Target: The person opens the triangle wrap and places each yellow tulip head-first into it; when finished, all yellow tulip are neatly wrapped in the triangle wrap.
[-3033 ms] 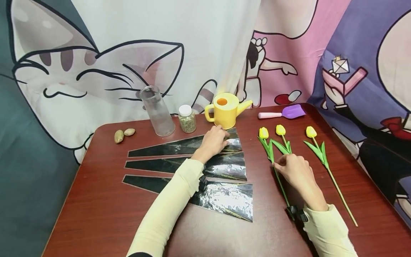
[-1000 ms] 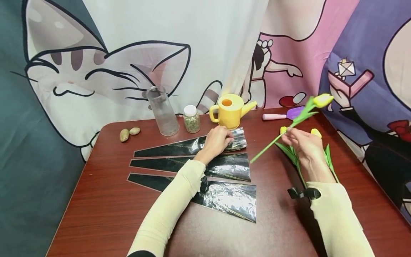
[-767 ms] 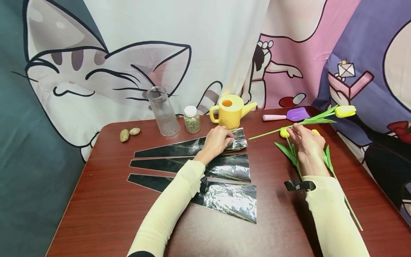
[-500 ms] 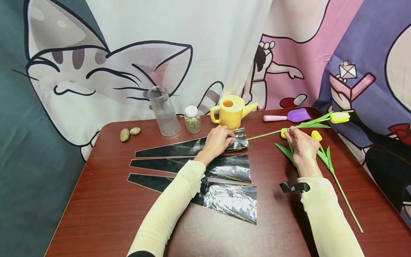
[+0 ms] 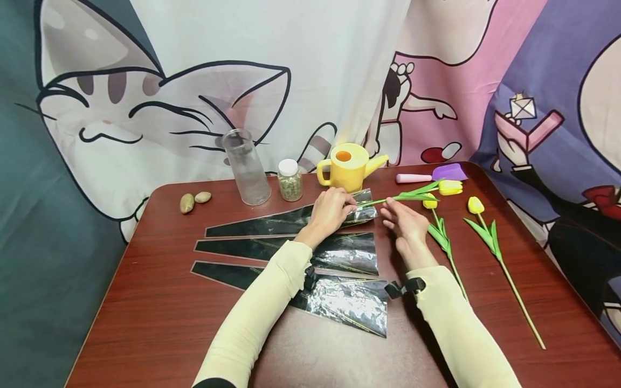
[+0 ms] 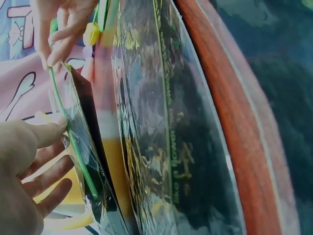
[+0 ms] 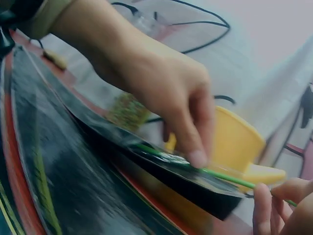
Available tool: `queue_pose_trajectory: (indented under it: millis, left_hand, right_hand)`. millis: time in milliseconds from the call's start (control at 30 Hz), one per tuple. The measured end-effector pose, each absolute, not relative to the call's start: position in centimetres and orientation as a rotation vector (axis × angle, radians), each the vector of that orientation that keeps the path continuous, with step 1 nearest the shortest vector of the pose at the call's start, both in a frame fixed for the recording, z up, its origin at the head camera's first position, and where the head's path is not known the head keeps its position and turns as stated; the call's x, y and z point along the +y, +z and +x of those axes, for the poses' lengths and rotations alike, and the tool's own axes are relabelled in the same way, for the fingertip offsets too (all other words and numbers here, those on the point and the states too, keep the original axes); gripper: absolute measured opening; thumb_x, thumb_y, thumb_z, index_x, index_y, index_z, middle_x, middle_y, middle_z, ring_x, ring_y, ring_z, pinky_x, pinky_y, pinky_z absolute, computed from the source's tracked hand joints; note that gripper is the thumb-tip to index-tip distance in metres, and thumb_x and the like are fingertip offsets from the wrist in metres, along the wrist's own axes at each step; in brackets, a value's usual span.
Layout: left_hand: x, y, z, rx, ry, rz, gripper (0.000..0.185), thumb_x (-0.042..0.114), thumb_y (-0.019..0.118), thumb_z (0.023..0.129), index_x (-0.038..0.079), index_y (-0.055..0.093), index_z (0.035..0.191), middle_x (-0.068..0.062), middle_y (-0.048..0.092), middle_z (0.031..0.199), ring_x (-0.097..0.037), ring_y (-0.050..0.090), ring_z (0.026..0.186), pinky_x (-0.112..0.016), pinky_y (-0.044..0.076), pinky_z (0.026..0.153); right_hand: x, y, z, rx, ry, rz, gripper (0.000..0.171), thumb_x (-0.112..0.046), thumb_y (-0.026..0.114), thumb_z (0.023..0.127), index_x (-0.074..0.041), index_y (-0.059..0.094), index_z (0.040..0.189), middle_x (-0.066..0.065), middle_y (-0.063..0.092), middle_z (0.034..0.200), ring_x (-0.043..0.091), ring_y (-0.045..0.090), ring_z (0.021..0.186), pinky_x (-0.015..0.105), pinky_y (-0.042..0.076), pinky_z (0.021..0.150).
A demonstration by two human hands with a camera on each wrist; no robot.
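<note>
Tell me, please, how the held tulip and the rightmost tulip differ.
The held tulip is pinched by the right hand; the rightmost tulip lies untouched on the table. The held tulip's stem runs into a flower sleeve, while the rightmost tulip's is uncovered. Both have yellow blooms and green leaves.

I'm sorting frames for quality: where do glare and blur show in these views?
Head: mostly crisp, bright glare on the nearest black wrapper; left wrist: hazy, with wrinkled reflections on the middle wrapper; right wrist: soft overall, the jar and watering can blurred.
</note>
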State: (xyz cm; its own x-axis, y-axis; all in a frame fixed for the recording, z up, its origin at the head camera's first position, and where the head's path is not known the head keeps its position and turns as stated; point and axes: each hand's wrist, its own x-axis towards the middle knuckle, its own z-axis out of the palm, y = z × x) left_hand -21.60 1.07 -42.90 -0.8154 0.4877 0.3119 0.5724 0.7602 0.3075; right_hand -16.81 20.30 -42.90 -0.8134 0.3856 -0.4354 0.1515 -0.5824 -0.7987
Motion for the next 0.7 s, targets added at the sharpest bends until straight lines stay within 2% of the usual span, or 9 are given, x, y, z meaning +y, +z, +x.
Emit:
queue_pose_trajectory:
  millis: [67, 167, 400, 567, 700]
  left_hand:
    - [0.8, -42.9, -21.6, -2.741, -0.573, -0.832, 0.011, 0.03, 0.07, 0.092, 0.023, 0.079, 0.095, 0.008, 0.066, 0.095, -0.015, 0.058, 0.093, -0.033, 0.045, 0.09]
    - [0.4, -42.9, -21.6, -2.747, -0.557, -0.828, 0.012, 0.03, 0.069, 0.093, 0.023, 0.078, 0.096, 0.008, 0.065, 0.094, -0.014, 0.057, 0.093, -0.033, 0.044, 0.088]
    - [-0.1, -42.9, -21.4, -2.767, -0.513, -0.832, 0.011, 0.03, 0.069, 0.093, 0.024, 0.078, 0.096, 0.008, 0.064, 0.094, -0.015, 0.057, 0.092, -0.033, 0.045, 0.085]
    - [-0.2, -43.0, -21.4, -2.798, -0.446, -0.838, 0.01, 0.03, 0.07, 0.093, 0.025, 0.078, 0.095, 0.008, 0.064, 0.095, -0.015, 0.058, 0.093, -0.035, 0.046, 0.084]
    - [-0.4, -43.2, -21.5, -2.814, -0.408, -0.84, 0.008, 0.029, 0.07, 0.092, 0.025, 0.078, 0.093, 0.007, 0.064, 0.094, -0.016, 0.059, 0.092, -0.037, 0.047, 0.084]
  right_hand:
    - [19.3, -43.1, -17.0, -1.42, 2.509, -0.943, 0.014, -0.011, 0.083, 0.079, -0.004, 0.078, 0.091, 0.007, 0.074, 0.082, 0.011, 0.069, 0.061, 0.021, 0.051, 0.047]
    - [18.0, -43.4, -17.1, -1.485, 2.475, -1.03, 0.012, -0.013, 0.085, 0.077, -0.008, 0.078, 0.086, 0.003, 0.073, 0.077, 0.006, 0.061, 0.051, 0.017, 0.043, 0.04]
    - [16.8, -43.9, -17.5, -1.58, 2.424, -1.13, 0.015, -0.014, 0.086, 0.076, -0.01, 0.073, 0.069, -0.003, 0.064, 0.061, 0.003, 0.045, 0.042, 0.016, 0.032, 0.035]
    - [16.9, -44.3, -17.6, -1.699, 2.396, -1.163, 0.024, -0.014, 0.084, 0.076, -0.012, 0.066, 0.061, -0.006, 0.055, 0.054, 0.003, 0.041, 0.04, 0.016, 0.029, 0.034]
    - [16.8, -44.2, -17.4, -1.822, 2.35, -1.143, 0.022, -0.013, 0.082, 0.077, -0.014, 0.065, 0.063, -0.007, 0.055, 0.052, 0.002, 0.041, 0.038, 0.017, 0.031, 0.035]
